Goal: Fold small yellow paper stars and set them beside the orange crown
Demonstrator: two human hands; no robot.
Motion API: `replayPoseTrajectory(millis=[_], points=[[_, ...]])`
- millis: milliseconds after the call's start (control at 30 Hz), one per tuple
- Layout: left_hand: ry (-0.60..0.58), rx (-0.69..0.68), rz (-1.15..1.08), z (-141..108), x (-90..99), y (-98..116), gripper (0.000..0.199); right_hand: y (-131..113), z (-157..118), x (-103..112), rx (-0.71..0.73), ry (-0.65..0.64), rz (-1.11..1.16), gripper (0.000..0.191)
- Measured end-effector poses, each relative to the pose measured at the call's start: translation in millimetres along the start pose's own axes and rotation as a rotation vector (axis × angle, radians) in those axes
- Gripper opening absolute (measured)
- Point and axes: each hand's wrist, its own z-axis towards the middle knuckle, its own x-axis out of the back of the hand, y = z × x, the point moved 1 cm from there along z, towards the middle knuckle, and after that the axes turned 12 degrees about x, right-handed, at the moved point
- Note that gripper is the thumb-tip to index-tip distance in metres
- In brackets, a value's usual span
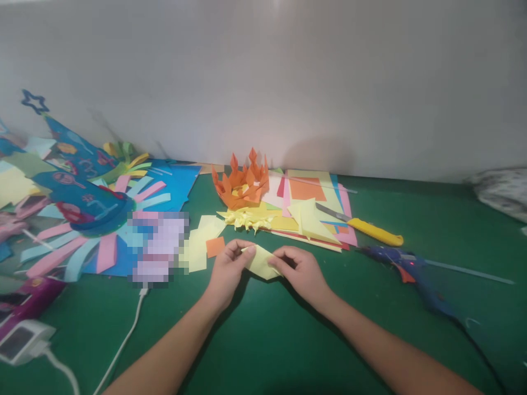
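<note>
A small piece of pale yellow paper (265, 264) is held between both hands, a little above the green table. My left hand (229, 269) pinches its left corner, thumb on top. At the right edge, my right hand (300, 271) grips it between thumb and fingers. The paper looks folded, with its underside hidden. Just beyond the hands lie several folded yellow paper pieces (249, 219). Behind these stands an orange folded-paper crown (241, 189). Beside my left hand are a small orange square (215, 247) and pale yellow sheets (196, 255).
On the right lie a yellow utility knife (376, 231) and a blue glue gun (415, 269) with a glue stick and cord. Stacked coloured paper (307, 189) sits behind. A blue paper cone hat (88, 192) with pink and blue strips fills the left, near a white cable (132, 329).
</note>
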Motion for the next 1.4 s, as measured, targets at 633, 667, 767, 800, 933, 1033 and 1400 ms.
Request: replayPoseTrajectory(millis=[633, 667, 767, 800, 933, 1033, 1400], points=[[-0.093, 0.016, -0.017, -2.3, -6.4, 0.8, 0.037, 5.3, 1.6, 3.6, 0.004, 0.066, 0.108, 0.024], [-0.080, 0.003, -0.003, -2.0, -6.4, 0.7, 0.035, 5.4, 1.7, 3.3, 0.012, 0.058, 0.096, 0.023], [-0.070, -0.031, 0.045, -1.6, -6.7, 0.1, 0.031, 5.6, 2.1, 2.9, 0.021, 0.040, 0.099, 0.021], [-0.075, -0.035, 0.058, -1.6, -6.8, -0.3, 0.030, 5.6, 2.3, 2.9, 0.021, 0.038, 0.105, 0.021], [-0.088, -0.028, 0.080, -0.9, -6.0, -2.2, 0.027, 6.4, 2.5, 2.8, 0.013, 0.036, 0.097, 0.022], [-0.085, -0.028, 0.091, -0.2, -5.5, -2.8, 0.026, 7.6, 2.3, 2.3, 0.000, 0.022, 0.089, 0.021], [-0.077, -0.046, 0.143, -0.3, -6.4, -4.0, 0.022, 6.7, 2.5, 1.2, -0.049, 0.003, 0.128, 0.022]])
